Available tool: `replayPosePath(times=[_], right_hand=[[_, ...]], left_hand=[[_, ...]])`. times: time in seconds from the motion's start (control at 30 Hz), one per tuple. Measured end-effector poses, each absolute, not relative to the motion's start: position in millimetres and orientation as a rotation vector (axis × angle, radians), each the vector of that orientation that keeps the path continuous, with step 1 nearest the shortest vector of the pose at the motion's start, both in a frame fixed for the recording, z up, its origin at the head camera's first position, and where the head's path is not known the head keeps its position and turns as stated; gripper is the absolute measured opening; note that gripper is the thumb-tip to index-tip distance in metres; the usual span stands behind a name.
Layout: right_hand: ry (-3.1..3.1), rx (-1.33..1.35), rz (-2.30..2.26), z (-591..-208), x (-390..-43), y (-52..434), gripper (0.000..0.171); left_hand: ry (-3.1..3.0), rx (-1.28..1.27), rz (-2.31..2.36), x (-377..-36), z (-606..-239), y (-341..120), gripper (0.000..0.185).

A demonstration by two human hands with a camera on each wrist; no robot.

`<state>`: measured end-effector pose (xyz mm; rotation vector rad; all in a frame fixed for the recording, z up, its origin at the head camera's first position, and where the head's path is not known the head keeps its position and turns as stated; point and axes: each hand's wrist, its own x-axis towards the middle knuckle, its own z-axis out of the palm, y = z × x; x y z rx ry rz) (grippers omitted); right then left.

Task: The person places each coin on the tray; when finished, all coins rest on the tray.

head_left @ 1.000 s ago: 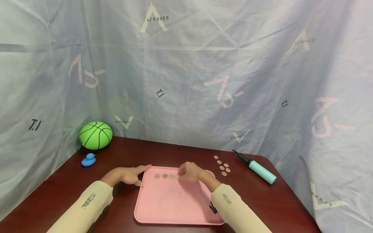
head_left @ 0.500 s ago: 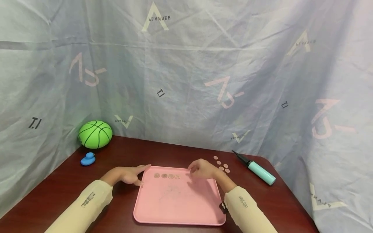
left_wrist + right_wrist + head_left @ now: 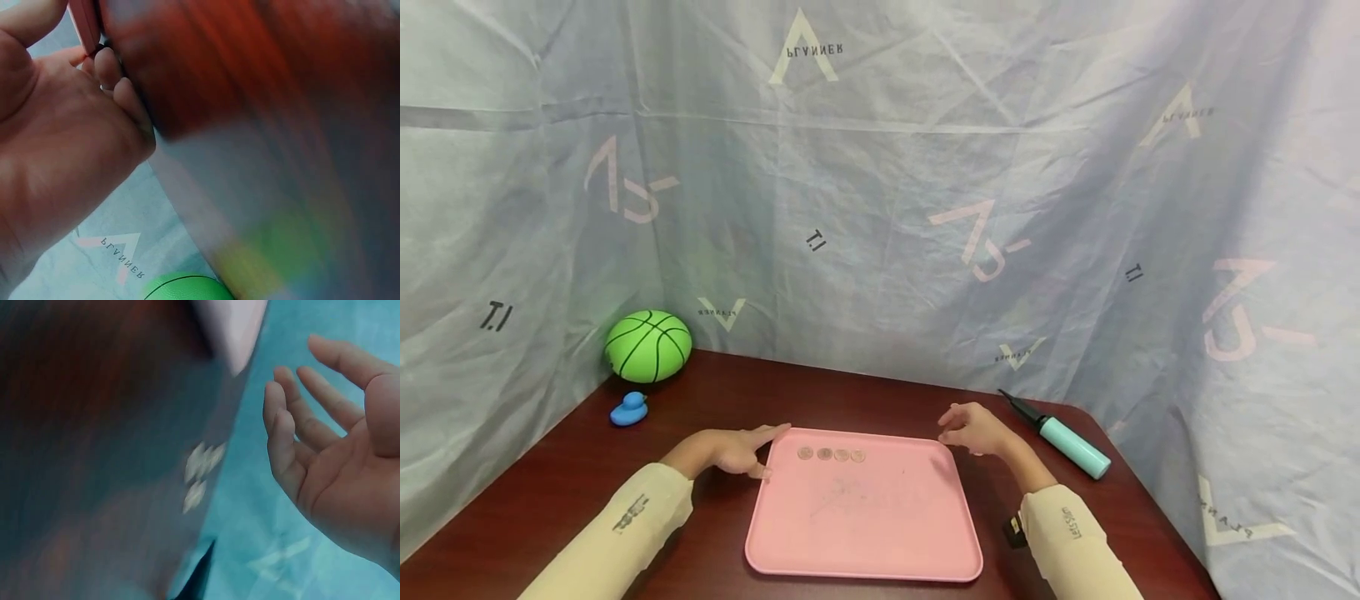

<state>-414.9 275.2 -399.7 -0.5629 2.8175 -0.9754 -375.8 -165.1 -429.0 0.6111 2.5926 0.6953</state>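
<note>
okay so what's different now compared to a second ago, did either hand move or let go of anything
The right hand left the row of coins at the far edge of the pink tray and moved right, off the tray, to above the loose coins on the table; its fingers are open and empty. A fourth coin now lies uncovered in the row. The left hand stayed against the tray's left corner; ball, duck and pump unmoved.

left hand (image 3: 730, 451) flat, right hand (image 3: 973, 429) raised, relaxed

Even, soft light in the head view, which is sharp; both wrist views are heavily motion-blurred.
</note>
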Motion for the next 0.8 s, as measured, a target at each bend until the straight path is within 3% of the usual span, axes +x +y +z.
replayPosePath(times=[0.3, 0.8], right_hand=[[3.009, -0.33, -0.796, -426.4, -419.7, 315.0, 0.023], [2.995, -0.165, -0.819, -434.3, -424.6, 328.5, 0.017]], left_hand=[[2.585, 0.591, 0.724, -374.0, -433.2, -164.9, 0.088], [2.596, 0.581, 0.714, -376.3, -431.8, -165.1, 0.089]])
